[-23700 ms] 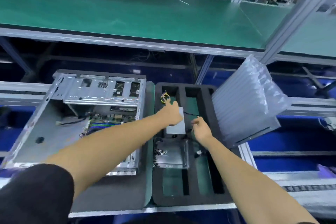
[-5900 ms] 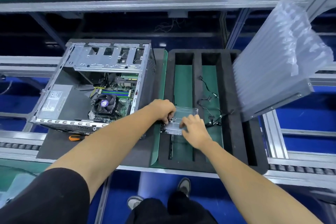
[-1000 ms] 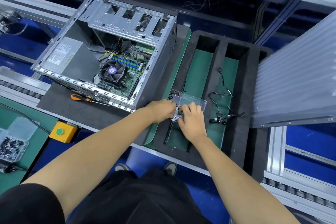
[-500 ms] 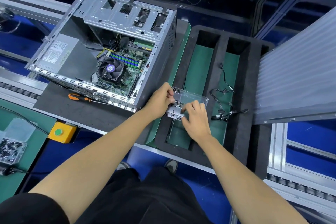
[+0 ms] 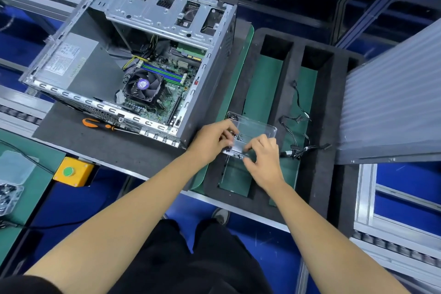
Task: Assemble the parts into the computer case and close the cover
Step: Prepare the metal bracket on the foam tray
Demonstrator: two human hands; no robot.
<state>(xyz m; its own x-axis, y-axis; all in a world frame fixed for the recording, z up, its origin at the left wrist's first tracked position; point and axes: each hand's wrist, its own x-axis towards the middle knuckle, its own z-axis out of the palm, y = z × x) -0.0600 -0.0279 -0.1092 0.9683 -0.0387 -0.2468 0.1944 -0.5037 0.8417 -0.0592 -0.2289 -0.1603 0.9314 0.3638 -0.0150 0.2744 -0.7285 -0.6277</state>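
The open computer case (image 5: 133,59) lies on a dark mat at the upper left, with its motherboard, CPU fan (image 5: 143,86) and power supply in view. To its right lies a black foam tray (image 5: 329,107) with green slots. A clear plastic screw box (image 5: 257,126) rests on the tray's left slot with small dark screws in it. My left hand (image 5: 214,138) grips the box's left edge with curled fingers. My right hand (image 5: 262,157) pinches its near right edge. Loose black cables (image 5: 298,133) lie in the slot to the right.
An orange-handled screwdriver (image 5: 100,124) lies on the mat in front of the case. A ribbed air-cushion bag on a panel (image 5: 391,102) leans at the right. A yellow box with a green button (image 5: 71,170) and another clear box of screws (image 5: 9,196) sit at the lower left.
Both hands stay on the screw box, which has hardly moved. My right hand's fingers have shifted from flat on the box to pinching its near edge. The view tilted slightly.
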